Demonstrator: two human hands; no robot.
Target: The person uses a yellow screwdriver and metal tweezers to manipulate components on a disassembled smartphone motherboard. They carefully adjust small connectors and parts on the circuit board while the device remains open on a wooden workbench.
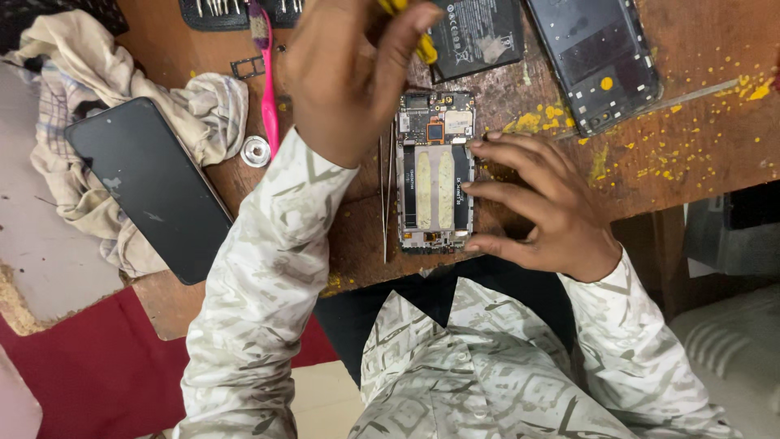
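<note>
A worn wooden table (699, 154), scratched and spattered with yellow flecks along its right part, carries the work; past its near edge a red surface (97, 374) shows at the lower left. At the table's near edge, about the middle of the view, an opened phone (435, 171) lies flat with its back off: a dark circuit board with metal shields fills its top end, and below that the empty battery bay shows two pale upright adhesive strips on a black ground. The right hand (536, 203) rests against the phone's right edge, fingers spread and pressing its side, gripping nothing. The left hand (349, 73) hovers above the phone's upper left corner, clenched around a yellow-handled tool (424, 47) whose tip is hidden. Thin metal tweezers (384, 203) lie just beside the phone's left edge. Above it sit a black battery (479, 32) and a detached back cover (601, 57). Farther left are a pink toothbrush (268, 89), a small round metal cap (256, 151), and a dark phone (150, 187) lying screen up on a crumpled cloth (73, 97).
</note>
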